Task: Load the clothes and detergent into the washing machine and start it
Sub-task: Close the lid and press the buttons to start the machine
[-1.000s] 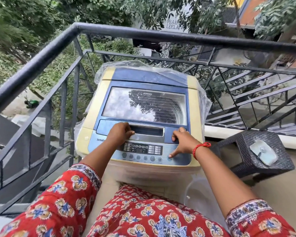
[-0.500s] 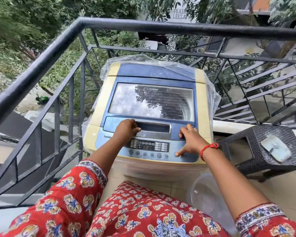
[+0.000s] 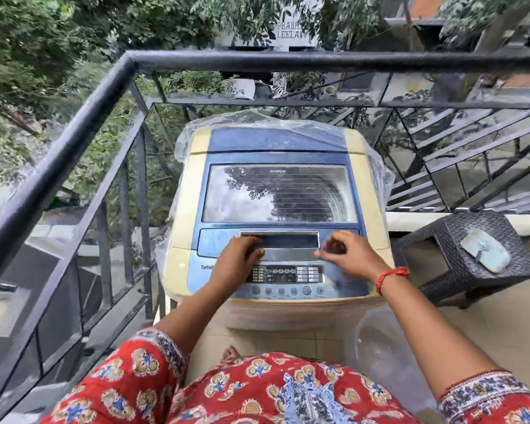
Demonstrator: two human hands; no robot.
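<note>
There is one washing machine [image 3: 276, 215], and it stands on the balcony floor in the corner of a dark metal railing [image 3: 74, 142]. It is a top loader, blue in the middle and pale yellow along the sides. Its lid [image 3: 279, 194] is down, with one big see-through window that shows a reflection of trees and sky. Thin clear plastic [image 3: 377, 172] wraps the back and sides of the machine. Near the front is one control panel [image 3: 285, 278] with a small dark screen and a row of six round buttons below it. Between the lid window and the panel is one long silver handle slot [image 3: 280, 244]. There are two hands. The left hand [image 3: 236, 261] rests on the left end of the handle slot with its fingers curled over the edge. The right hand [image 3: 352, 258] is at the right end of the slot, fingers bent and a little blurry, so I cannot tell if it grips anything. One red thread band [image 3: 390, 276] goes round the right wrist. Both sleeves and the dress are red with flowers. One dark woven stool [image 3: 471, 264] stands just to the right of the machine, with one flat pale thing [image 3: 485, 250] lying on top. One clear plastic tub [image 3: 386, 356] sits on the floor near the machine's front right corner.
</note>
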